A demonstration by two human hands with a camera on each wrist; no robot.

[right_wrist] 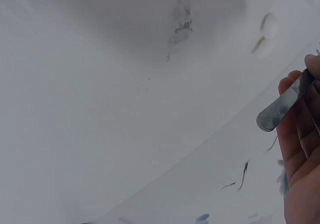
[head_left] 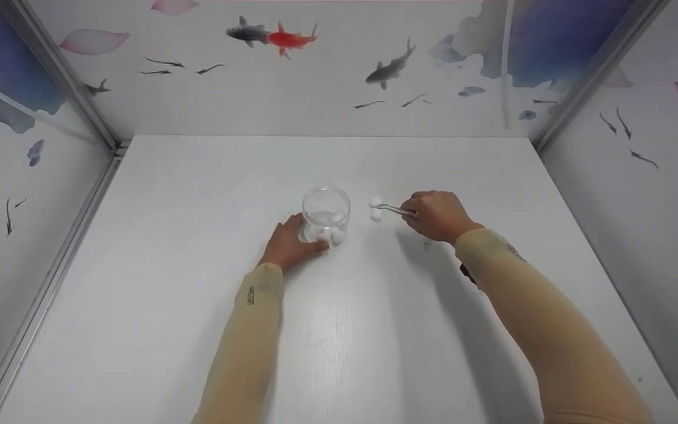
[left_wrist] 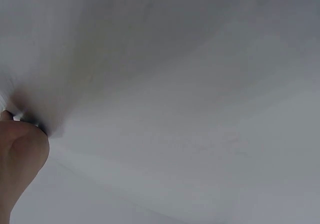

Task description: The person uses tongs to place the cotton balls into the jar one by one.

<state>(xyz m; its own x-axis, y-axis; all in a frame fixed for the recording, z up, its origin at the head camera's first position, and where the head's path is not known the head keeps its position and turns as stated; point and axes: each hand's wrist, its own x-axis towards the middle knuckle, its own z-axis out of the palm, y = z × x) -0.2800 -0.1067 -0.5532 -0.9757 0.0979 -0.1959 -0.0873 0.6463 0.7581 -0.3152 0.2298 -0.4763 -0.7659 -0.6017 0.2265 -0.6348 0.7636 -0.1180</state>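
Note:
A clear round jar (head_left: pixel 327 204) stands upright on the white table with several white cotton balls (head_left: pixel 336 237) in its bottom. My left hand (head_left: pixel 288 244) holds the jar from its left side, thumb across the front near the base. Only part of the left hand (left_wrist: pixel 22 154) shows in the left wrist view. To the right of the jar, my right hand (head_left: pixel 438 215) pinches metal tweezers (head_left: pixel 395 209). Their tips point left at two loose cotton balls (head_left: pixel 376 215) on the table. In the right wrist view the tweezers' rounded rear end (right_wrist: pixel 275 115) sticks out over the palm.
Printed white panels (head_left: pixel 315 106) enclose the table (head_left: pixel 198 353) at the back and both sides. A metal rail (head_left: pixel 74 235) runs along the left edge. A grey smudge (right_wrist: pixel 182 26) marks the tabletop near the right forearm.

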